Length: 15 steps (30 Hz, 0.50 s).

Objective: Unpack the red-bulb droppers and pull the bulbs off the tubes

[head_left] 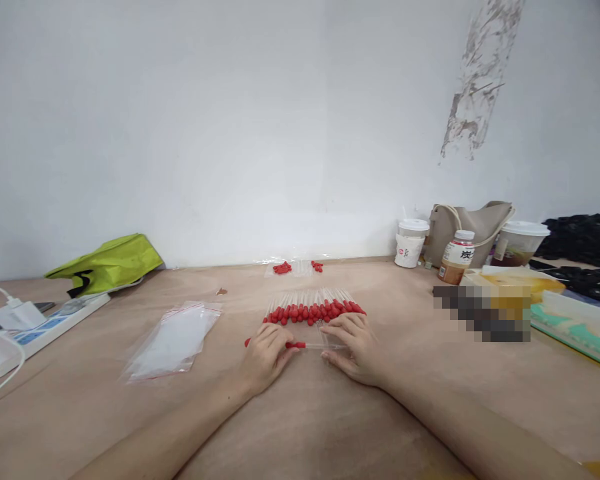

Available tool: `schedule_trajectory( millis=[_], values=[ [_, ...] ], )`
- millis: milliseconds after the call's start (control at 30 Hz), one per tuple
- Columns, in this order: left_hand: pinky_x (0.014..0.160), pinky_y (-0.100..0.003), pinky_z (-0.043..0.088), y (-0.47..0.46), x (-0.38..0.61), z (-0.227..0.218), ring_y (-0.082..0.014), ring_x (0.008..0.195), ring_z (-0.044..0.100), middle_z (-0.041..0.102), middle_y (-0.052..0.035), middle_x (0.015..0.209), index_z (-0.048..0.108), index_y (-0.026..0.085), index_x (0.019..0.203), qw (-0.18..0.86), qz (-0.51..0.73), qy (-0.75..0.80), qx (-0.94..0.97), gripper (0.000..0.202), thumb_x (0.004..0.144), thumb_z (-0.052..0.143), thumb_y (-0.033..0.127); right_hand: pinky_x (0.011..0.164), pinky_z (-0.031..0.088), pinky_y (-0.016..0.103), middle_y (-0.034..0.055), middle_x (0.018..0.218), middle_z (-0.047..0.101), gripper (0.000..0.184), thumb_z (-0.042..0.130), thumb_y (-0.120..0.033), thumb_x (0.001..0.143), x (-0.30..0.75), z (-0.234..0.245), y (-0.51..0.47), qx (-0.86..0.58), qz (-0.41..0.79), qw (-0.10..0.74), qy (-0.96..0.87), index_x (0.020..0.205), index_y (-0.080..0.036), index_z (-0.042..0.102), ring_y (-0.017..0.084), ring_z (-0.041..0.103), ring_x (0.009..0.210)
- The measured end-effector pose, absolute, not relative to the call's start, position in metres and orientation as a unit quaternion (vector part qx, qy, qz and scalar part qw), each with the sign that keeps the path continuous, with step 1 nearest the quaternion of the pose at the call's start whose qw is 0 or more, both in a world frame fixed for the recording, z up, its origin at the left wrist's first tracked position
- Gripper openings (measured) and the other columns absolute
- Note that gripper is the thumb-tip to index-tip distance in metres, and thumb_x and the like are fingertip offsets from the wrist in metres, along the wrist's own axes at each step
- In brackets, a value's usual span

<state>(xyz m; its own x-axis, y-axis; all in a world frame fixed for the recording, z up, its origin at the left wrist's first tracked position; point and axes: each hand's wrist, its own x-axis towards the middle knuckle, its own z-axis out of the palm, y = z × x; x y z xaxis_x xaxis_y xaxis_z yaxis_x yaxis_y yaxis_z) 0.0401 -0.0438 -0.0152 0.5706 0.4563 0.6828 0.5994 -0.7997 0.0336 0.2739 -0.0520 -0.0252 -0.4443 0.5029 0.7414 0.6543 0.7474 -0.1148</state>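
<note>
A row of several glass droppers with red rubber bulbs lies side by side on the wooden table. Just in front of it, my left hand and my right hand hold one clear dropper with a red bulb crosswise between them. The left fingers pinch the red bulb end. The right fingers curl over the glass end. A few loose red bulbs lie on a clear bag near the wall.
A stack of empty zip bags lies to the left, a power strip with chargers and a green bag beyond it. Cups, a bottle, a beige bag and boxes crowd the right.
</note>
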Motion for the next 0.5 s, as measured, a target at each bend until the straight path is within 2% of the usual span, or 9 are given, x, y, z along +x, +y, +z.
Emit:
schedule_trajectory(
  millis=[233,400,500],
  values=[
    [0.072,-0.03,0.041,-0.044,0.04,-0.017,-0.0156,0.076,0.053,0.061,-0.0026,0.076,0.055,0.018,0.083,0.098,-0.36,-0.284,-0.883,0.008,0.083,0.05,0.024,0.082,0.028,0.037,0.0017,0.068,0.061,0.021,0.046,-0.034,0.085,0.266,-0.03,-0.05,-0.333,-0.106,0.348,-0.87,0.095,-0.025,0.063,0.015,0.048,0.075],
    [0.079,-0.033,0.039,-0.046,0.042,-0.013,-0.0175,0.084,0.052,0.064,-0.0037,0.087,0.058,0.02,0.096,0.118,-0.343,-0.267,-0.893,0.017,0.082,0.052,0.028,0.079,0.027,0.035,0.0012,0.063,0.058,0.023,0.041,-0.028,0.087,0.263,-0.029,-0.052,-0.33,-0.096,0.351,-0.871,0.083,-0.021,0.063,0.014,0.045,0.068],
    [0.077,-0.033,0.037,-0.047,0.042,-0.012,-0.0163,0.078,0.052,0.065,-0.0015,0.079,0.06,0.021,0.091,0.126,-0.334,-0.259,-0.898,0.013,0.083,0.051,0.028,0.078,0.027,0.034,0.0004,0.06,0.056,0.023,0.041,-0.027,0.087,0.262,-0.027,-0.054,-0.315,-0.105,0.355,-0.874,0.08,-0.02,0.063,0.013,0.042,0.066]
  ],
)
